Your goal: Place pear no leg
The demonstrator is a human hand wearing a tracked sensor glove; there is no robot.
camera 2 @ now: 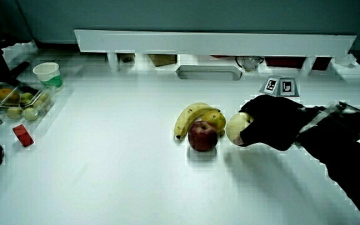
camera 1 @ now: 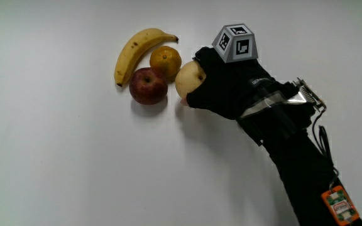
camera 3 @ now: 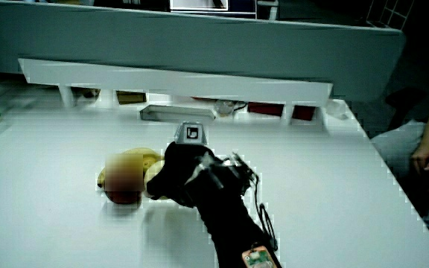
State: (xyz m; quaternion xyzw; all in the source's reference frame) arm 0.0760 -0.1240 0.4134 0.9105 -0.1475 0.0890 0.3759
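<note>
A pale yellow pear [camera 1: 188,80] rests on the white table beside a red apple [camera 1: 148,86] and an orange [camera 1: 166,60]. A banana [camera 1: 134,53] curves around the apple and orange. The gloved hand [camera 1: 222,85] wraps the pear, fingers curled on it, with the patterned cube [camera 1: 235,43] on its back. In both side views the pear [camera 2: 235,128] [camera 3: 155,177] shows at the glove's fingertips, next to the apple [camera 2: 202,135] [camera 3: 123,187]. The hand [camera 2: 270,120] [camera 3: 182,175] covers much of the pear.
A low white partition [camera 2: 217,44] runs along the table's edge farthest from the person, with a metal tray [camera 2: 209,72] by it. A clear box of fruit [camera 2: 19,103], a green-banded cup [camera 2: 47,75] and a small red block [camera 2: 21,134] sit at one end.
</note>
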